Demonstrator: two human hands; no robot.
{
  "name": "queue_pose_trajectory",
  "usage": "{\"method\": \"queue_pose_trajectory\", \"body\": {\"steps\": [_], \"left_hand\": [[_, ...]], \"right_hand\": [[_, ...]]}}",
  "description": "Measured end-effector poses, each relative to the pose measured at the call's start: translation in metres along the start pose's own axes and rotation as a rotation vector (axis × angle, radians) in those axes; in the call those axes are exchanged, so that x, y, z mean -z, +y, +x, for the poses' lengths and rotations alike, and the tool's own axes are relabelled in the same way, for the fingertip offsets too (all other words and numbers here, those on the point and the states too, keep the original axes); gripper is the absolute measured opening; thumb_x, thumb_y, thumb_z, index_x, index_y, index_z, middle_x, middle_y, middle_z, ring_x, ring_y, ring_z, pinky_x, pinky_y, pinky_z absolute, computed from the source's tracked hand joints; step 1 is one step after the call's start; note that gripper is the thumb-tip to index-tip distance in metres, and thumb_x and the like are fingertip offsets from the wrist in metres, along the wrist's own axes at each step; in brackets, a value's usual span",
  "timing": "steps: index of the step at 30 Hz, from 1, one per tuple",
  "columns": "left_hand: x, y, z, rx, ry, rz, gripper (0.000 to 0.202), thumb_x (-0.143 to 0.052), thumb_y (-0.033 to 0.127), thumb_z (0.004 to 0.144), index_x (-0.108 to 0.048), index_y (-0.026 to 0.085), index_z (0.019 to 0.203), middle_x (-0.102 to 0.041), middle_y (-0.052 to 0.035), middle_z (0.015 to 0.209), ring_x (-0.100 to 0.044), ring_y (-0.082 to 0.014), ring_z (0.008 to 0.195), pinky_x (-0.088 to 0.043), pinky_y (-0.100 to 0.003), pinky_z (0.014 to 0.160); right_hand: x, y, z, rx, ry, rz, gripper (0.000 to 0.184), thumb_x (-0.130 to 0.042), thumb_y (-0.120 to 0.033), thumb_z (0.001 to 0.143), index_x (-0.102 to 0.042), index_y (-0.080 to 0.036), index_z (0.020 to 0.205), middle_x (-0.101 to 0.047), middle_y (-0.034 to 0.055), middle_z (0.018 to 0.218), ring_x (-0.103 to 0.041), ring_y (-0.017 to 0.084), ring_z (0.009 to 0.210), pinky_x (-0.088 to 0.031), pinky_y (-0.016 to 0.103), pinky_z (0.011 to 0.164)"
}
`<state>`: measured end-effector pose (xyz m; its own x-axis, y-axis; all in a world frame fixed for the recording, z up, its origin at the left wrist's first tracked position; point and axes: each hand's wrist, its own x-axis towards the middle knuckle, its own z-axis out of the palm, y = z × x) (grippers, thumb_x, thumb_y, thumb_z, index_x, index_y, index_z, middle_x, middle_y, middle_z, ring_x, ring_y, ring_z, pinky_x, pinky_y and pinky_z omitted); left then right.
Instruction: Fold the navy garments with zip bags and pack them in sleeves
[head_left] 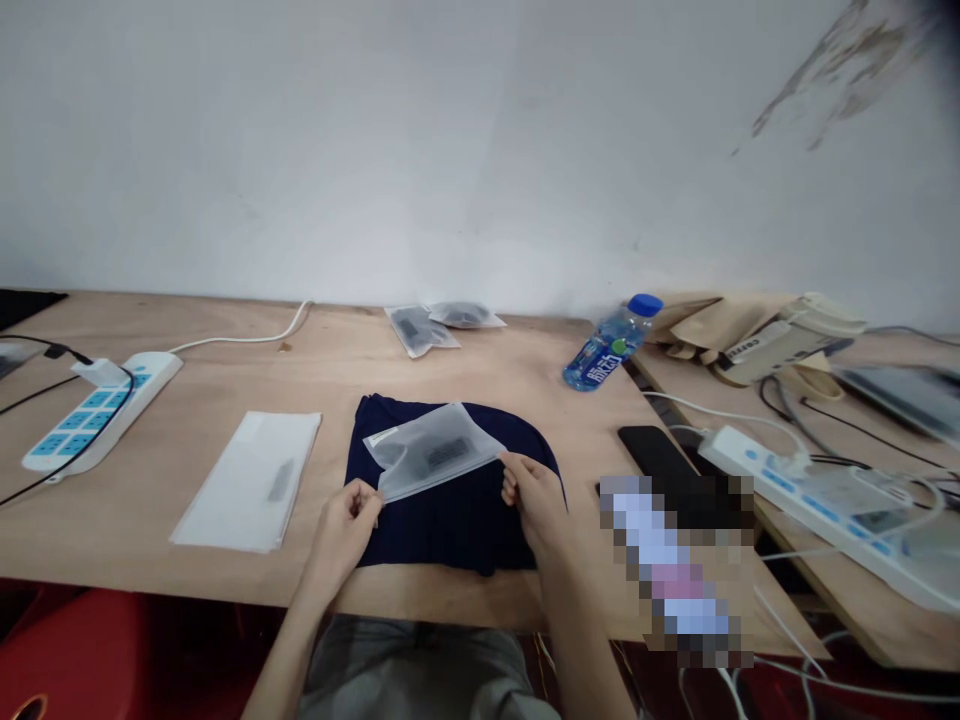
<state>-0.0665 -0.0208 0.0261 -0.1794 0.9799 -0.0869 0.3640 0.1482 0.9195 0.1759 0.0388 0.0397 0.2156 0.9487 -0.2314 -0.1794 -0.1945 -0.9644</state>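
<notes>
A folded dark navy garment point(457, 510) lies on the wooden table point(225, 380) in front of me. On top of it rests a frosted plastic zip bag point(431, 450), tilted, with a dark label showing through. My left hand point(349, 515) pinches the bag's lower left corner. My right hand point(529, 490) pinches its right corner over the cloth. Both hands have their fingers closed on the bag's edges.
A stack of flat frosted bags point(251, 478) lies to the left, beyond it a white-and-blue power strip point(101, 408). Two packed bags point(439, 322) sit at the back. A water bottle point(611, 345), a black phone point(656, 450), another power strip point(817, 490) and cables crowd the right.
</notes>
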Motion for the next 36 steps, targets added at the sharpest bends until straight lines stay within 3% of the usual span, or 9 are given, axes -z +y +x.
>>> {"method": "queue_pose_trajectory", "body": {"steps": [3,7,12,15,20,24,26,30,36], "left_hand": [[0.011,-0.001,0.002,-0.033,-0.14,0.084,0.03,-0.048,0.04,0.089,-0.048,0.021,0.065,-0.051,0.0034,0.058,-0.05,-0.0141,0.058,-0.035,-0.025,0.06],[0.018,0.007,-0.003,-0.092,-0.275,0.178,0.034,-0.045,0.046,0.093,-0.049,0.021,0.07,-0.052,0.0037,0.062,-0.05,-0.0142,0.061,-0.033,-0.025,0.061],[0.012,0.007,-0.014,-0.097,-0.271,0.192,0.036,-0.041,0.048,0.095,-0.051,0.021,0.073,-0.054,0.0023,0.066,-0.051,-0.0149,0.064,-0.034,-0.026,0.062],[0.007,0.003,-0.018,-0.114,-0.232,0.198,0.035,-0.046,0.049,0.093,-0.052,0.021,0.074,-0.054,0.0021,0.065,-0.051,-0.0148,0.062,-0.034,-0.026,0.059],[0.006,0.0,-0.021,-0.16,-0.202,0.221,0.031,-0.048,0.045,0.093,-0.055,0.02,0.076,-0.055,0.0012,0.068,-0.053,-0.0146,0.064,-0.036,-0.026,0.061],[0.008,0.004,-0.021,-0.16,-0.22,0.241,0.032,-0.046,0.045,0.094,-0.056,0.02,0.077,-0.056,0.0012,0.066,-0.054,-0.0151,0.063,-0.037,-0.027,0.061],[0.009,0.008,-0.02,-0.155,-0.225,0.264,0.034,-0.041,0.045,0.097,-0.054,0.021,0.076,-0.056,0.0012,0.066,-0.055,-0.0155,0.063,-0.037,-0.027,0.061],[0.011,0.017,-0.008,-0.203,-0.162,0.373,0.038,-0.032,0.041,0.1,-0.052,0.021,0.075,-0.058,0.0004,0.069,-0.059,-0.0168,0.066,-0.04,-0.028,0.063],[0.019,0.021,0.062,-0.485,0.072,0.622,0.028,-0.036,0.027,0.098,-0.062,0.023,0.107,-0.069,-0.0067,0.106,-0.065,-0.0221,0.101,-0.048,-0.035,0.088]], "right_hand": [[0.012,-0.005,0.0,-0.068,-0.089,-0.068,0.04,-0.073,-0.053,0.07,-0.056,-0.017,0.067,-0.054,-0.0041,0.05,-0.048,0.008,0.036,-0.033,0.018,0.031],[0.009,-0.007,0.0,-0.079,-0.168,-0.261,0.035,-0.066,-0.051,0.078,-0.059,-0.016,0.077,-0.067,0.0037,0.069,-0.065,0.014,0.05,-0.047,0.02,0.036],[-0.012,-0.016,0.025,0.123,-0.123,-0.255,0.014,-0.067,-0.031,0.077,-0.059,-0.019,0.078,-0.066,-0.0006,0.065,-0.068,0.016,0.055,-0.048,0.017,0.037],[-0.033,-0.032,0.047,0.103,-0.177,-0.108,0.011,-0.066,-0.024,0.077,-0.061,-0.017,0.085,-0.065,-0.001,0.06,-0.066,0.016,0.048,-0.051,0.02,0.037],[-0.061,-0.081,0.089,0.093,-0.203,0.105,0.008,-0.061,-0.025,0.085,-0.057,-0.019,0.088,-0.071,0.0031,0.079,-0.072,0.017,0.074,-0.063,0.028,0.069],[-0.055,-0.106,0.109,0.04,-0.347,0.304,0.019,-0.059,-0.04,0.088,-0.054,-0.022,0.09,-0.069,0.01,0.108,-0.067,0.021,0.107,-0.058,0.036,0.092],[-0.043,-0.1,0.111,0.111,-0.375,0.197,0.022,-0.054,-0.045,0.089,-0.054,-0.024,0.094,-0.067,0.0102,0.116,-0.065,0.023,0.112,-0.056,0.04,0.095],[-0.017,-0.064,0.104,0.346,-0.228,-0.373,0.019,-0.052,-0.039,0.087,-0.058,-0.024,0.097,-0.07,0.0082,0.107,-0.069,0.023,0.099,-0.055,0.044,0.092],[0.016,-0.03,0.097,0.493,-0.133,-0.806,0.008,-0.059,-0.019,0.076,-0.065,-0.02,0.081,-0.07,0.01,0.093,-0.062,0.027,0.1,-0.042,0.047,0.101]]}}
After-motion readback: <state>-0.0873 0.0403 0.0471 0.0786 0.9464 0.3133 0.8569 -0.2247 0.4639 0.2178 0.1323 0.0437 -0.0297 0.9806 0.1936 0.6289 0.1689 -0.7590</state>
